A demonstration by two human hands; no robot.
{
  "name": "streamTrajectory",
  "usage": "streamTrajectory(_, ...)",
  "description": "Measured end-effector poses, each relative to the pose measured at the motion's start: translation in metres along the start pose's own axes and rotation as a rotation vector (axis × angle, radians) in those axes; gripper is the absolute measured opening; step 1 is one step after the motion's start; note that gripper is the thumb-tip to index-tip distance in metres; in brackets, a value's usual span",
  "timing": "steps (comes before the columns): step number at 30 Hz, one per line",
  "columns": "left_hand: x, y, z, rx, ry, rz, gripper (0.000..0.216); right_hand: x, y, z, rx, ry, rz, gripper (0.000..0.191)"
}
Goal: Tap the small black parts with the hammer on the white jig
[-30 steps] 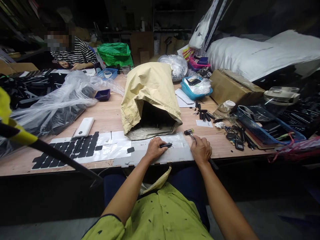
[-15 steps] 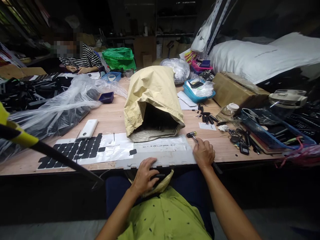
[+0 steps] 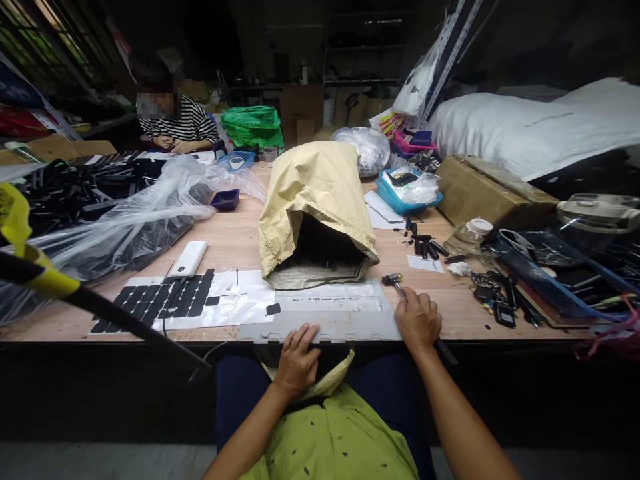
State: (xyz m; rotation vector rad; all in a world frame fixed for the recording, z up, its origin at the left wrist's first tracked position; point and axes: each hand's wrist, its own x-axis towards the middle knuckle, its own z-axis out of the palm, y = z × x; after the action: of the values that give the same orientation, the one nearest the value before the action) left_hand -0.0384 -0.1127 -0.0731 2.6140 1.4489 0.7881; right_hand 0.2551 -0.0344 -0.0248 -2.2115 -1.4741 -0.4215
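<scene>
My right hand (image 3: 419, 321) is wrapped round a small hammer (image 3: 392, 279). The hammer's head lies low over the tabletop, and its dark handle sticks out below my hand. At the table's front edge, my left hand (image 3: 299, 360) reaches onto a grey mat (image 3: 320, 325) with its fingers stretched forward and a little apart. Anything under those fingers is hidden. A yellow sack opening (image 3: 335, 375) spreads across my lap below that hand. Behind the mat lies a large yellow woven sack (image 3: 315, 183), its dark mouth facing me.
To the left are a sheet of black stickers (image 3: 195, 297), a white power bank (image 3: 189, 259) and a plastic-covered heap (image 3: 140, 213). Small black parts (image 3: 425, 247), a jar (image 3: 467, 237), keys (image 3: 493, 293) and a blue basket (image 3: 565, 280) stand right. A co-worker (image 3: 180, 123) sits far left.
My left hand has shifted onto the mat's front edge, and the black piece seen beneath it is no longer visible. My right hand still grips the hammer. The view has tilted slightly.
</scene>
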Motion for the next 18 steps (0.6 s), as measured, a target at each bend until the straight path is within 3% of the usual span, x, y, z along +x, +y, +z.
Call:
streamTrajectory(4,0.0,-0.003,0.02,0.075,0.161,0.022,0.014,0.0,-0.001,-0.003,0.012,-0.03,0.02,0.027)
streamTrajectory(9,0.01,0.0,0.02,0.184,0.42,0.123,0.014,0.001,-0.006,-0.011,0.019,-0.096,0.056,0.029)
streamTrajectory(15,0.018,0.002,0.015,0.203,0.504,0.155,0.018,0.017,-0.004,-0.045,0.08,-0.291,0.059,0.033)
streamTrajectory(18,0.018,0.002,0.016,0.206,0.489,0.165,0.016,0.014,0.004,-0.08,0.314,-0.295,-0.074,0.032)
